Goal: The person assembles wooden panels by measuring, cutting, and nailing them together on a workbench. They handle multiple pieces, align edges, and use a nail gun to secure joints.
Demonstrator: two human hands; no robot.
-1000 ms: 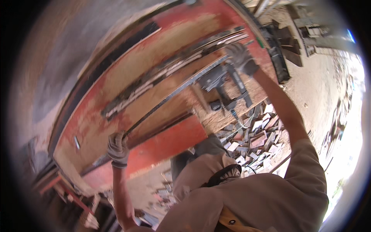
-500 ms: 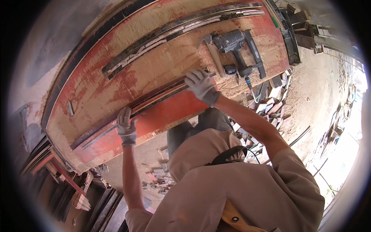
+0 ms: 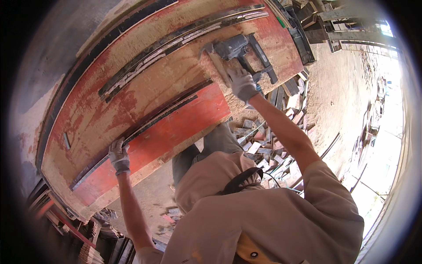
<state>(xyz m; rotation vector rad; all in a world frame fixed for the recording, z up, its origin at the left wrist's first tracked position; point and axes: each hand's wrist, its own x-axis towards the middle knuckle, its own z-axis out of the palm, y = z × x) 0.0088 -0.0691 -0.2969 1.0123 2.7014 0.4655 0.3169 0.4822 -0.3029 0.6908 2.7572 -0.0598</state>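
Observation:
A long red board (image 3: 176, 127) lies on the workbench, with a dark narrow strip (image 3: 162, 115) along its far edge. My gloved left hand (image 3: 118, 157) grips the strip and the board's edge toward the left end, fingers over the far side. My gloved right hand (image 3: 243, 86) is at the handle of a dark nail gun (image 3: 235, 47), beside a short wooden block (image 3: 218, 68). Its fingers look stretched out and are slightly blurred. Whatever lies under the right palm is hidden.
Long dark strips (image 3: 176, 42) lie on the far part of the sawdust-covered workbench (image 3: 184, 66). A small metal piece (image 3: 67, 141) lies at left. Wood offcuts (image 3: 259, 136) litter the floor right of my legs. Stacked timber (image 3: 90, 253) stands at lower left.
My right hand has left the strips on the red board and moved over to the nail gun. My left hand stays on the strip. The whole view has shifted.

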